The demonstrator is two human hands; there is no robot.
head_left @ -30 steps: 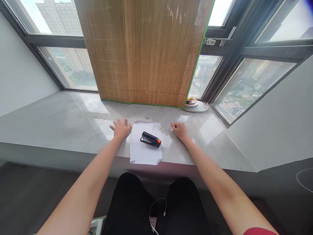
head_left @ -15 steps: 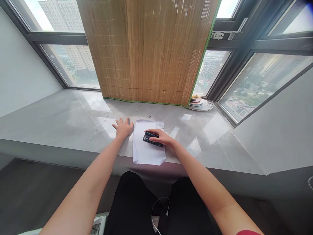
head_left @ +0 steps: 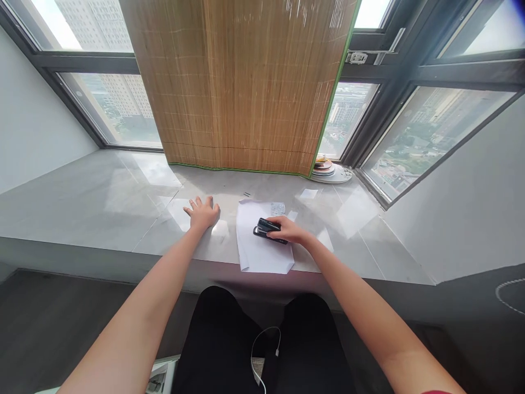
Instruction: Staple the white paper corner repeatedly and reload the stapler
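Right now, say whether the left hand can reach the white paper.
Probably yes: the left hand is spread on the sill, and only sill separates it from the white paper; the right hand grips the stapler farther right.

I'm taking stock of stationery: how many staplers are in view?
1. The black stapler is gripped in the right hand, over the white paper on the sill. Another could be hidden behind the blind; I can't tell.
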